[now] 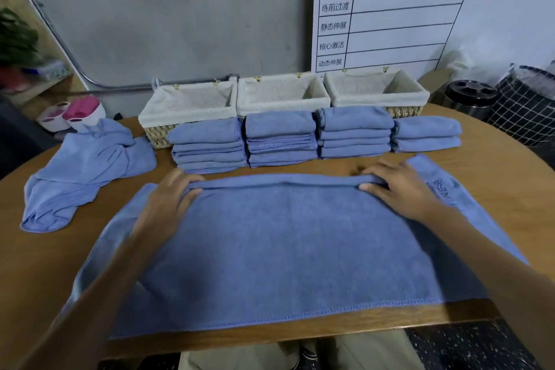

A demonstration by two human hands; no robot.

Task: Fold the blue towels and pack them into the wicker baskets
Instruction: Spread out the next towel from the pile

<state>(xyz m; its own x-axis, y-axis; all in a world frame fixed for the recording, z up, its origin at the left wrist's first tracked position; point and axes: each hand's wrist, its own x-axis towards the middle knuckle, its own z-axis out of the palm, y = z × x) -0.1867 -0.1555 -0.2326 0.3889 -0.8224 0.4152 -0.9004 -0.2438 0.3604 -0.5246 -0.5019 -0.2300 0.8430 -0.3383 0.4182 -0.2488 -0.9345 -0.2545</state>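
Note:
A large blue towel (285, 249) lies spread flat on the round wooden table (510, 177), its far edge doubled into a ridge. My left hand (171, 198) grips that far edge on the left, fingers curled over it. My right hand (402, 189) grips the same edge on the right, thumb under the fold. Behind the towel stand several stacks of folded blue towels (280, 141). Three lined wicker baskets (192, 105) (282, 96) (378, 90) stand in a row at the back, with nothing visible inside. A heap of unfolded blue towels (87, 165) lies at the left.
A white board with a printed table (390, 9) leans on the wall behind the baskets. A black bin (468, 99) and a checked laundry bag (525, 108) stand at the right. A pink and white container (75, 114) and a plant (15, 39) are at the left.

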